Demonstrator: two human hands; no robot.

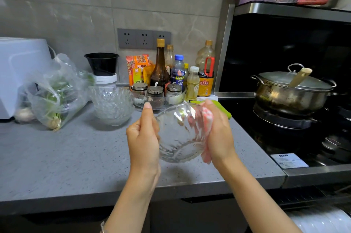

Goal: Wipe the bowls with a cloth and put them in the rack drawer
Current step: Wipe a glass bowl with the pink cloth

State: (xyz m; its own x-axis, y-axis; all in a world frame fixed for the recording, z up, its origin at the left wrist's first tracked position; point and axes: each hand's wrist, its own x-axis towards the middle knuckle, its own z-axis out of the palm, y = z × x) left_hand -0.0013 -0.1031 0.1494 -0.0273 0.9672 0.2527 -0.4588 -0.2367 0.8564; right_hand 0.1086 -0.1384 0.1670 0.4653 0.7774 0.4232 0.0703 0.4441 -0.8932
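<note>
A clear cut-glass bowl point(178, 134) is held tilted above the grey counter point(66, 156). My left hand point(143, 137) grips its left rim, thumb up. My right hand point(218, 134) presses a pink-and-white cloth point(207, 118) against the bowl's right side, fingers wrapped round the cloth. A stack of similar glass bowls point(112, 105) stands on the counter to the back left. At the bottom right, white plates point(322, 221) sit in an open rack drawer under the stove.
A tray of spice jars point(157, 96) and several sauce bottles point(160, 65) stand behind the bowl. A plastic bag of greens point(55, 92) and a white appliance point(17, 73) are at the left. A lidded pot point(292, 92) sits on the black stove at right.
</note>
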